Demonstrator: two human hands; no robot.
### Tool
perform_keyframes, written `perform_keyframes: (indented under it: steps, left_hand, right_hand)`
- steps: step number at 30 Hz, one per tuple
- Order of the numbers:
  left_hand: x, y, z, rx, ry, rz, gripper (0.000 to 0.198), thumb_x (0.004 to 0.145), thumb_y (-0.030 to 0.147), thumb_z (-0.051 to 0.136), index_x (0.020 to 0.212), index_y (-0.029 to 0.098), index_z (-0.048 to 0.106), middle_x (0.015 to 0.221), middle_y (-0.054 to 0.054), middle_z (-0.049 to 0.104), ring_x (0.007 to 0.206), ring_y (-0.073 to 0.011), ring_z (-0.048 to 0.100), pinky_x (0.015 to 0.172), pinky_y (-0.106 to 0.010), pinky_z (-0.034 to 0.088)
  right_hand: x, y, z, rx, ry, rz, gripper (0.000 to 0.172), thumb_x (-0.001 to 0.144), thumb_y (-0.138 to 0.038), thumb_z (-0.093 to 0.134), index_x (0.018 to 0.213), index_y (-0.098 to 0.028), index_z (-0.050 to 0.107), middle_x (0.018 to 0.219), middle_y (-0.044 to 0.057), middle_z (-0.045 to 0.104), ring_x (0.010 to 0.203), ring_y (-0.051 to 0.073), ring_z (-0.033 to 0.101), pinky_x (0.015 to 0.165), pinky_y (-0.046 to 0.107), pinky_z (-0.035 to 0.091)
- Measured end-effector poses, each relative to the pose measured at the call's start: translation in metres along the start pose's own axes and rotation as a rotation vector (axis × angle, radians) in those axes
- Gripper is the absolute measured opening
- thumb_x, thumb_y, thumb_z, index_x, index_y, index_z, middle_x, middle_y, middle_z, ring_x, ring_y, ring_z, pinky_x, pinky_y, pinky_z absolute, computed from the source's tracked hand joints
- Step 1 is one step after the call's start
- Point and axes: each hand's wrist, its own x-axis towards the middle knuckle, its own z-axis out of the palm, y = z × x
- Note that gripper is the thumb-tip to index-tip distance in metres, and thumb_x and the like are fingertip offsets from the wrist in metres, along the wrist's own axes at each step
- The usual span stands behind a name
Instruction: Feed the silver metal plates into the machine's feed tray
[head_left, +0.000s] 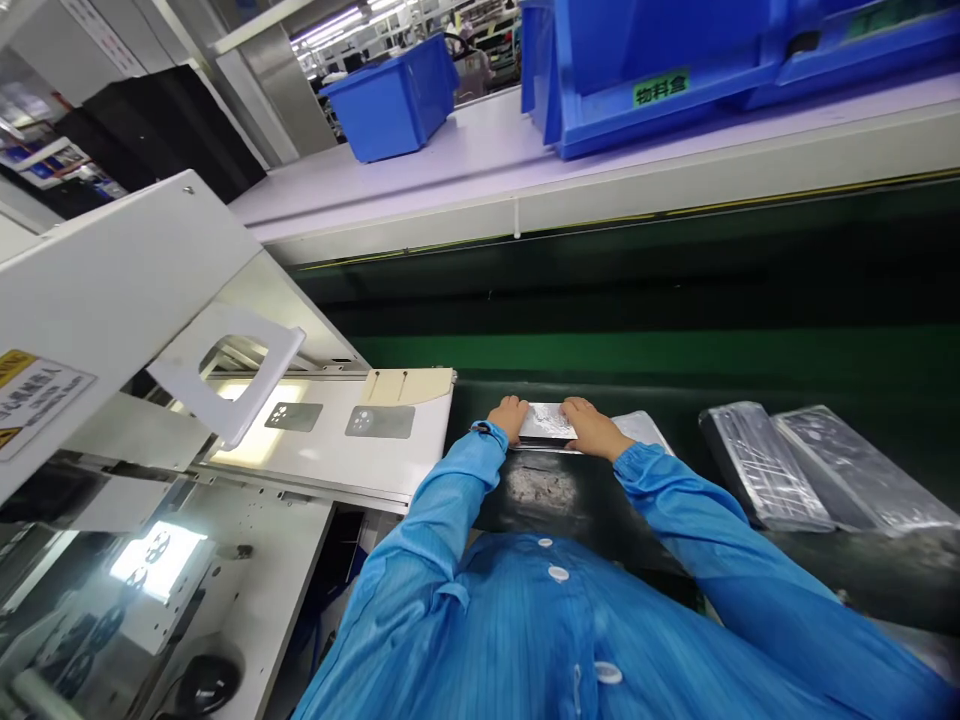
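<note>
My left hand [510,416] grips the left end of a flat, shiny silver rectangular panel [547,421]. Its right end is in my right hand [594,430], so the panel lies level between both hands, low over the dark belt. Both hands are closed on its edges; my fingertips are partly hidden. Beneath and to the right of my right hand, a pale flat piece [643,428] shows in part. Left of my hands, a grey phone-back-shaped plate with camera holes [380,422] lies on a white machine bed [405,470], and a similar plate [294,416] sits farther in, over a lit area.
Plastic-wrapped dark trays [765,465] and another wrapped flat pack [855,465] lie on the belt at right. A white machine cover with a frame-like guard [225,370] rises at left. Blue bins [397,98] stand on the shelf [480,150] above. A black mouse [208,684] is lower left.
</note>
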Motion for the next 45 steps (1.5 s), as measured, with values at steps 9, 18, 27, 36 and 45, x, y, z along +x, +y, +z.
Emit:
perform_keyframes:
  steps: [9,18,27,36,45]
  left_hand:
    - [-0.040,0.035,-0.008,-0.044,0.251,0.107,0.054,0.055,0.033,0.082,0.093,0.019,0.046,0.152,-0.020,0.014,0.142,-0.0376,0.003,0.106,-0.062,0.024]
    - [-0.106,0.052,0.054,-0.377,0.166,0.318,0.036,0.064,0.027,0.075,0.083,0.021,0.045,0.142,-0.018,0.036,0.134,-0.0325,0.031,0.107,-0.054,0.028]
    - [-0.119,0.042,0.063,-0.400,0.126,0.263,0.039,0.061,0.024,0.077,0.083,0.021,0.045,0.142,-0.018,0.037,0.132,-0.0320,0.033,0.106,-0.052,0.029]
    - [-0.128,0.039,0.064,-0.424,0.089,0.224,0.036,0.060,0.020,0.077,0.082,0.019,0.049,0.141,-0.019,0.038,0.131,-0.0332,0.036,0.106,-0.051,0.031]
    - [-0.131,0.035,0.067,-0.477,0.081,0.235,0.032,0.061,0.018,0.076,0.081,0.019,0.051,0.141,-0.016,0.040,0.131,-0.0319,0.036,0.106,-0.051,0.030]
  right_hand:
    - [-0.071,0.090,0.005,0.009,0.045,0.700,0.062,0.068,-0.052,0.066,0.104,-0.001,0.060,0.106,0.029,0.057,0.106,0.042,0.054,0.083,0.047,0.045]
    - [-0.078,0.077,0.048,-0.001,0.146,0.903,0.081,0.053,-0.044,0.080,0.119,-0.009,0.047,0.118,0.025,0.051,0.112,0.039,0.048,0.082,0.044,0.047]
    - [-0.072,0.088,0.050,0.095,0.153,0.993,0.089,0.045,-0.037,0.083,0.122,-0.013,0.044,0.122,0.025,0.049,0.117,0.040,0.046,0.086,0.048,0.046]
    - [-0.069,0.088,0.053,0.118,0.185,1.024,0.094,0.043,-0.043,0.084,0.123,-0.013,0.044,0.122,0.026,0.049,0.117,0.043,0.045,0.087,0.052,0.045]
    - [-0.064,0.097,0.056,0.110,0.191,1.035,0.093,0.044,-0.038,0.084,0.123,-0.008,0.044,0.124,0.032,0.046,0.117,0.046,0.043,0.083,0.053,0.045]
